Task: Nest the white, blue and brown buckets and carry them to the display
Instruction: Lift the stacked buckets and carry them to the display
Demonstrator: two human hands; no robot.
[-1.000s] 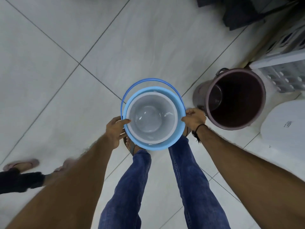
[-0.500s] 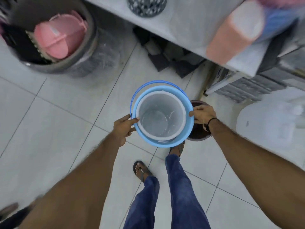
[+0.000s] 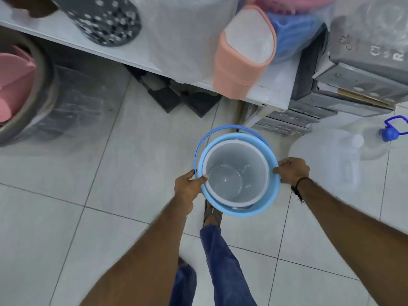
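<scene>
A white bucket (image 3: pixel 236 171) sits nested inside a light blue bucket (image 3: pixel 268 204), whose blue handle arcs over the far side. I hold the pair in the air above the tiled floor. My left hand (image 3: pixel 187 186) grips the left rim, thumb hooked over the edge. My right hand (image 3: pixel 291 170) grips the right rim. The brown bucket is not in view; the held buckets may hide it.
A white shelf (image 3: pixel 154 51) runs across the top with a peach bin (image 3: pixel 240 60), a dark perforated basket (image 3: pixel 103 18) and plastic-wrapped goods. A large dark tub (image 3: pixel 33 89) holding pink items stands at left. Grey boxes (image 3: pixel 357 76) and clear water jugs (image 3: pixel 331 160) are at right.
The view has swung up and toward the shelf. The brown bucket, seen at right a second ago and half hidden under the pair half a second ago, is gone from view. Both hands kept their grip.
</scene>
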